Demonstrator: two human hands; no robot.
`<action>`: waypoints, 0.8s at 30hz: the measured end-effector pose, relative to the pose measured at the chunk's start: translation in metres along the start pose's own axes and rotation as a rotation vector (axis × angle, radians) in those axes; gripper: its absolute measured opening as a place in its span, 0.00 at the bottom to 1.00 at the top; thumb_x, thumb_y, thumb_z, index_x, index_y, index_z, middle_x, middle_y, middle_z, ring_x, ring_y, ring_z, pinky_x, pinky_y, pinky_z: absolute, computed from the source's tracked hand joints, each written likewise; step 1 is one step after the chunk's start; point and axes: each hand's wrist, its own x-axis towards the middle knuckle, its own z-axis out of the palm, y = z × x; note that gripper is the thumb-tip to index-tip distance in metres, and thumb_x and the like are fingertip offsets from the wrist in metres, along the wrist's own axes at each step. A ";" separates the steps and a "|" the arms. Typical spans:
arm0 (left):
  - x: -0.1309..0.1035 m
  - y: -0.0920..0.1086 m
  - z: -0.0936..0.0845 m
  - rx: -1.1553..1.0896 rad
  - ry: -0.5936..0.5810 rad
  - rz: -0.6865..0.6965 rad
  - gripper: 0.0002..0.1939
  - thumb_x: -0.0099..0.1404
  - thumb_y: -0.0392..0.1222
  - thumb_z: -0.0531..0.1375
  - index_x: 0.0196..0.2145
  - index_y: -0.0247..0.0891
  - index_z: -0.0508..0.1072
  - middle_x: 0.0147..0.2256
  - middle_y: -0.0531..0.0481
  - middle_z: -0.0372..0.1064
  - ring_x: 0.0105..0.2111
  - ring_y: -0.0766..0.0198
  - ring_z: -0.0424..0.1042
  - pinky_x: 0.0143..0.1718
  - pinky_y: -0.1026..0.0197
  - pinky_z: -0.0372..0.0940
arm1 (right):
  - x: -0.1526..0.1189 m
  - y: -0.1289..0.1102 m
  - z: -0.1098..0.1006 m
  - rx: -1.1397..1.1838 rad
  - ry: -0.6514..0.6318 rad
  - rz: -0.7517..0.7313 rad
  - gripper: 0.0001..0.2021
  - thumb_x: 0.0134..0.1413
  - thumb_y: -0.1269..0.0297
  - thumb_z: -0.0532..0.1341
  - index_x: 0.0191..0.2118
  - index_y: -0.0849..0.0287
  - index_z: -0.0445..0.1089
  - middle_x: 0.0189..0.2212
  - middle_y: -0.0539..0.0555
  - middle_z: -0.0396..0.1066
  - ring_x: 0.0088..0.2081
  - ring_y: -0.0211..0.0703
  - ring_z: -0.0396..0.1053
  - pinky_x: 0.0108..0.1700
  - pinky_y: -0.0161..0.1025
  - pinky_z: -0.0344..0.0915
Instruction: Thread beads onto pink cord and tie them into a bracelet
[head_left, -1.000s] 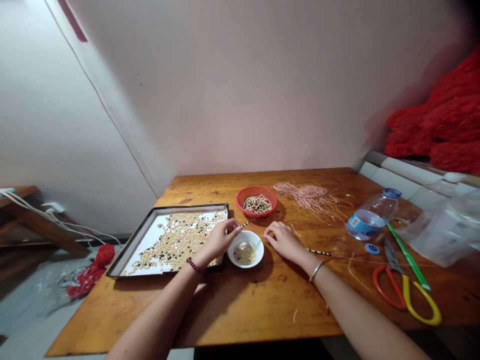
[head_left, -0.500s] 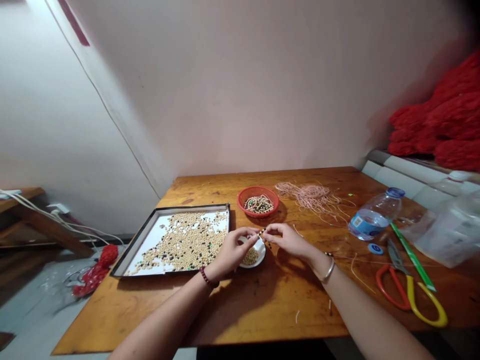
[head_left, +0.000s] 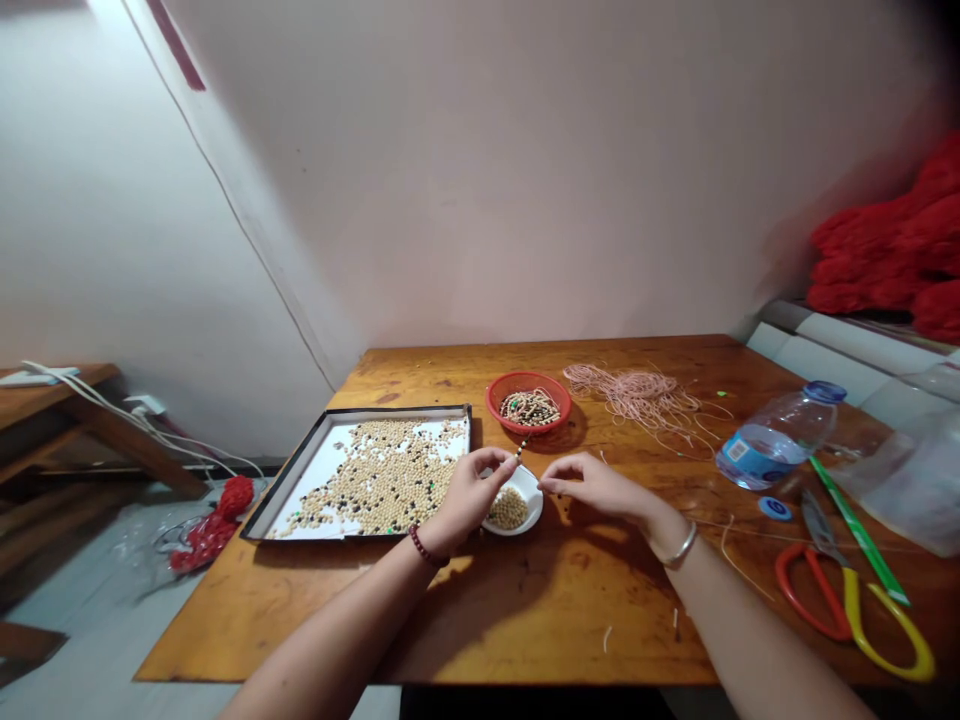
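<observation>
Bead Station: Strand in Left Fingertips, Bowl Just Below

The left hand [head_left: 466, 497] was closed in a pinch on 1 short beaded strand [head_left: 519, 454], its light and dark beads projecting beyond the fingertips towards the red basket [head_left: 492, 405]. The grip appeared intended to steady the strand while leaving its beads exposed. The right hand [head_left: 600, 487] had its thumb and forefinger drawn together in a pinch; whether a thread lay between them could not be told.

The white bowl [head_left: 531, 484], holding loose beads [head_left: 508, 508], stood between the 2 hands, partly covered by the left. This placing probably kept the beads within short reach of both. The shallow tray [head_left: 311, 470], spread with further beads, lay to the left, likely as a wider supply. The basket stood beyond the bowl and contained beaded strands, with the pink cord [head_left: 637, 385] heaped to its right. The scissors [head_left: 821, 525] lay to the right of the right hand, seemingly set aside but reachable.

Relative to the hands, the strand lay at the left fingertips, above the far edge of the bowl and apart from the right fingertips
</observation>
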 end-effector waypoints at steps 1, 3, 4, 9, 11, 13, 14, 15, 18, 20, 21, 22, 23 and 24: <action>0.001 0.001 -0.001 -0.017 0.013 -0.006 0.19 0.58 0.53 0.62 0.29 0.31 0.73 0.29 0.46 0.70 0.28 0.65 0.65 0.31 0.65 0.60 | -0.001 0.001 -0.002 -0.014 -0.016 0.006 0.17 0.50 0.51 0.63 0.33 0.64 0.74 0.31 0.57 0.74 0.34 0.43 0.69 0.39 0.39 0.63; 0.002 0.001 -0.003 -0.049 0.032 -0.019 0.19 0.57 0.54 0.62 0.29 0.31 0.73 0.28 0.47 0.69 0.27 0.66 0.64 0.29 0.65 0.58 | -0.002 0.001 -0.004 -0.051 -0.053 0.021 0.17 0.51 0.52 0.62 0.33 0.64 0.74 0.31 0.57 0.74 0.34 0.42 0.69 0.39 0.39 0.63; 0.003 0.000 -0.004 -0.064 0.038 -0.026 0.19 0.56 0.54 0.63 0.29 0.31 0.73 0.27 0.48 0.69 0.27 0.67 0.63 0.28 0.66 0.57 | -0.003 0.001 -0.005 -0.073 -0.071 0.035 0.17 0.51 0.52 0.61 0.33 0.64 0.73 0.31 0.57 0.74 0.33 0.41 0.68 0.38 0.39 0.63; 0.004 -0.001 -0.006 -0.130 0.075 -0.104 0.20 0.53 0.55 0.64 0.30 0.32 0.74 0.28 0.48 0.68 0.26 0.68 0.61 0.24 0.68 0.52 | -0.004 0.004 -0.008 -0.161 -0.090 0.115 0.15 0.52 0.54 0.59 0.32 0.63 0.71 0.30 0.56 0.72 0.30 0.40 0.66 0.35 0.37 0.62; 0.004 0.000 -0.007 -0.113 0.078 -0.136 0.20 0.53 0.55 0.64 0.30 0.32 0.74 0.28 0.48 0.69 0.26 0.68 0.62 0.24 0.68 0.52 | -0.004 0.006 -0.009 -0.197 -0.048 0.100 0.13 0.52 0.56 0.58 0.31 0.63 0.71 0.30 0.56 0.72 0.30 0.40 0.66 0.34 0.37 0.62; 0.004 0.001 -0.010 -0.068 0.050 -0.155 0.20 0.53 0.55 0.64 0.30 0.32 0.74 0.29 0.48 0.71 0.27 0.67 0.64 0.26 0.67 0.54 | -0.002 0.008 -0.010 -0.240 0.018 0.075 0.12 0.52 0.58 0.57 0.30 0.62 0.70 0.30 0.55 0.72 0.31 0.41 0.66 0.35 0.37 0.61; 0.004 0.001 -0.011 -0.044 0.025 -0.161 0.20 0.53 0.54 0.64 0.30 0.32 0.75 0.29 0.47 0.71 0.27 0.66 0.65 0.27 0.66 0.55 | -0.001 0.009 -0.011 -0.267 0.059 0.068 0.11 0.52 0.59 0.57 0.29 0.62 0.70 0.29 0.55 0.72 0.31 0.41 0.66 0.35 0.37 0.61; 0.005 0.002 -0.013 -0.016 -0.008 -0.165 0.20 0.54 0.54 0.64 0.30 0.32 0.75 0.29 0.47 0.72 0.27 0.66 0.66 0.28 0.66 0.56 | 0.000 0.010 -0.012 -0.300 0.102 0.063 0.10 0.51 0.60 0.56 0.28 0.62 0.69 0.29 0.54 0.72 0.31 0.41 0.66 0.35 0.37 0.61; 0.005 0.003 -0.017 0.102 -0.136 -0.178 0.20 0.55 0.54 0.63 0.30 0.31 0.76 0.29 0.45 0.73 0.28 0.64 0.67 0.31 0.64 0.58 | 0.002 0.013 -0.013 -0.403 0.220 0.066 0.08 0.50 0.63 0.55 0.26 0.61 0.67 0.27 0.53 0.71 0.31 0.41 0.66 0.35 0.36 0.59; 0.004 0.004 -0.019 0.166 -0.199 -0.176 0.20 0.55 0.55 0.62 0.31 0.31 0.76 0.29 0.44 0.74 0.29 0.64 0.68 0.32 0.63 0.59 | 0.003 0.014 -0.014 -0.465 0.287 0.078 0.08 0.49 0.64 0.54 0.25 0.60 0.66 0.26 0.52 0.71 0.30 0.40 0.66 0.34 0.35 0.58; 0.004 0.005 -0.019 0.179 -0.216 -0.170 0.21 0.55 0.55 0.62 0.31 0.31 0.76 0.29 0.44 0.74 0.29 0.63 0.69 0.32 0.63 0.59 | 0.003 0.014 -0.014 -0.498 0.318 0.088 0.08 0.49 0.64 0.54 0.24 0.59 0.65 0.25 0.52 0.71 0.30 0.40 0.66 0.34 0.35 0.57; 0.004 0.006 -0.019 0.179 -0.220 -0.163 0.21 0.55 0.56 0.62 0.31 0.31 0.76 0.30 0.44 0.74 0.29 0.63 0.69 0.33 0.63 0.59 | 0.003 0.013 -0.014 -0.535 0.348 0.102 0.07 0.49 0.64 0.54 0.24 0.59 0.65 0.26 0.52 0.72 0.30 0.40 0.66 0.34 0.35 0.57; 0.004 0.006 -0.018 0.170 -0.217 -0.156 0.21 0.55 0.56 0.62 0.31 0.31 0.76 0.30 0.44 0.74 0.30 0.63 0.69 0.33 0.63 0.60 | 0.003 0.013 -0.014 -0.579 0.373 0.121 0.07 0.49 0.64 0.54 0.24 0.59 0.65 0.26 0.52 0.72 0.30 0.40 0.66 0.34 0.35 0.56; 0.004 0.006 -0.018 0.156 -0.211 -0.155 0.22 0.55 0.57 0.63 0.31 0.31 0.76 0.30 0.44 0.74 0.30 0.63 0.69 0.33 0.63 0.60 | 0.003 0.012 -0.015 -0.628 0.395 0.145 0.07 0.49 0.64 0.54 0.24 0.58 0.65 0.26 0.52 0.72 0.30 0.40 0.66 0.35 0.36 0.56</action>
